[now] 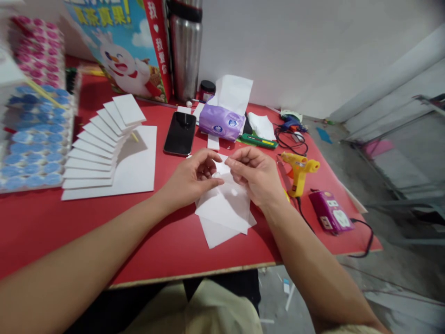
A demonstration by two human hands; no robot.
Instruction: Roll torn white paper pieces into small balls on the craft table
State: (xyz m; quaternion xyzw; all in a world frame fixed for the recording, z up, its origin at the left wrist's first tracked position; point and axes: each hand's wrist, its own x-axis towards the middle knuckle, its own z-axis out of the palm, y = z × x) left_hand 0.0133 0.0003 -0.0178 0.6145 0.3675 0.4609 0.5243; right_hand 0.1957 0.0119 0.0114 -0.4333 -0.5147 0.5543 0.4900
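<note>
My left hand (194, 178) is above a small stack of white sheets (225, 208), its fingers curled and its thumb and index finger apart. A small whitish piece (216, 175) shows between its curled fingers and thumb; its kind is unclear. Just opposite, my right hand (253, 174) has thumb and index finger pinched together. Whatever may be in that pinch is too small to make out. The two hands are close but apart. The sheets overlap at angles on the red table (167, 246).
On the left, a fan of white blocks (92, 148) forms curved steps on a white board (139, 162). Beyond my hands are a phone (180, 133) and purple tissue pack (222, 121). A yellow glue gun (298, 169), green cutter (259, 141) and corded purple power strip (332, 212) lie right.
</note>
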